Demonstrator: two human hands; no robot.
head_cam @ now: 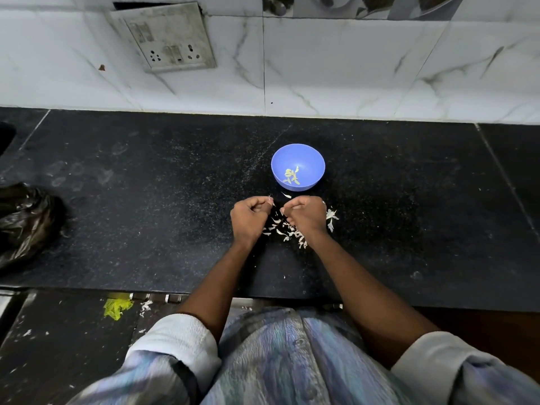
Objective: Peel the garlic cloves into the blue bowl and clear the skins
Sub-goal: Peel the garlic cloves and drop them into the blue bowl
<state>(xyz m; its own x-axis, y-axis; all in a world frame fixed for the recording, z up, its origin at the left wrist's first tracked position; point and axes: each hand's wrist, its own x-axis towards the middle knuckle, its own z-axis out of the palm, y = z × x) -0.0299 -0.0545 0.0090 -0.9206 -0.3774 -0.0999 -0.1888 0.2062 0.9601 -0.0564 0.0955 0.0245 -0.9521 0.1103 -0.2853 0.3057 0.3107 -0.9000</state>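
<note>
Rolled sleeves sit nearest, forearms reaching over the dark surface. Both hands are curled — the left hand seems to pinch a small clove or skin, the right hand picking above the skins. Best work close behind the bowl, which holds a few cloves, so each bared clove drops straight in.

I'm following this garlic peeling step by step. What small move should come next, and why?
Probably finish stripping what the left hand and right hand pinch, then drop it in the blue bowl just beyond. Peeled cloves already lie there; skins litter the counter below.
</note>
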